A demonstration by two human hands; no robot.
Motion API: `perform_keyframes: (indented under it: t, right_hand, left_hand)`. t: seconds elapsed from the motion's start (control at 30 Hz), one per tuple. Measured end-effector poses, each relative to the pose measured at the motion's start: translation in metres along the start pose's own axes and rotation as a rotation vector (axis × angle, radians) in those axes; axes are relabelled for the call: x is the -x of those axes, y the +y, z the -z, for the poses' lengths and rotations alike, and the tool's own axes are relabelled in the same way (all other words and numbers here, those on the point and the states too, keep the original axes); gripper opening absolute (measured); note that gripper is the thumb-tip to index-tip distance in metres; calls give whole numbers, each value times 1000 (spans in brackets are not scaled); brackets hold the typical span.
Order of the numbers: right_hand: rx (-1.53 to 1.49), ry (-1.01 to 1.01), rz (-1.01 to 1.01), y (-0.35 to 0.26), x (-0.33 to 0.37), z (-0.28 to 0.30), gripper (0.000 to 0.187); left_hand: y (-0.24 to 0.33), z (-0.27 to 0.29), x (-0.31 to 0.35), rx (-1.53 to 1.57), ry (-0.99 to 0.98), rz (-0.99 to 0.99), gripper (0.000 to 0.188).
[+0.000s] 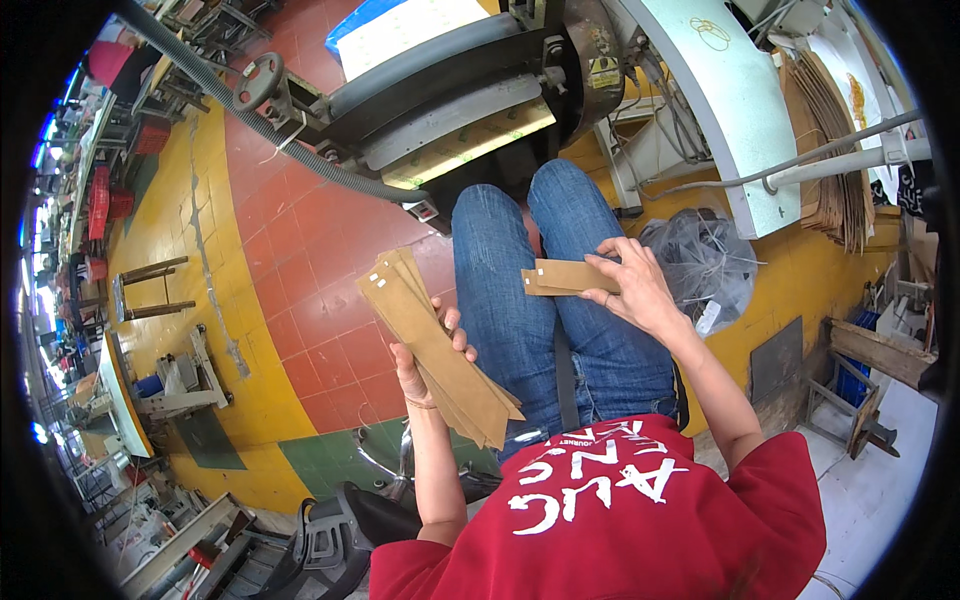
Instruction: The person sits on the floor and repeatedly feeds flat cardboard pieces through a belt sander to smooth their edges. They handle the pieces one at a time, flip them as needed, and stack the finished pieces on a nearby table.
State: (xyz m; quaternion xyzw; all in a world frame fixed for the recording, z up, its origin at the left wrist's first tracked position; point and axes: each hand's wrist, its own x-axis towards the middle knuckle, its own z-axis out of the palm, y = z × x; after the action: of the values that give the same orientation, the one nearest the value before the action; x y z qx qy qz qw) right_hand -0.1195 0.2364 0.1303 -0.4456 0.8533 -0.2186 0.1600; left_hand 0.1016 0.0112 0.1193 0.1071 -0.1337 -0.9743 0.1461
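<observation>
Left hand (412, 381): gripping fanned brown strips (425, 338) left of centre, ends jutting past its fingers.
Right hand (642, 288): pinching brown pieces (562, 277) right of centre, free ends leftward.
Hidden: left palm; strip count unclear.

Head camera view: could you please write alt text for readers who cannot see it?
A seated person holds fanned brown strips in the left hand and similar strips in the right hand. Ahead is a dark machine; the tiled floor is red, yellow and green.
</observation>
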Motion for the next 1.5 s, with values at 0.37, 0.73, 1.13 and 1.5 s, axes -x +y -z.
perform_keyframes:
  t: [0.37, 0.73, 1.13, 1.5]
  right_hand:
    - [137, -124, 59, -14, -13, -12, 48]
    - [-977, 104, -156, -92, -36, 48, 38]
    - [-456, 224, -157, -112, -42, 59, 53]
    - [-829, 153, -77, -68, -79, 90, 126]
  left_hand:
    - [-13, -3, 3, -82, 52, 1, 80]
    - [-26, -58, -33, -287, 129, -39, 53]
    - [-41, -84, -66, -334, 246, 138, 41]
    - [-45, -102, -101, -710, -54, 306, 58]
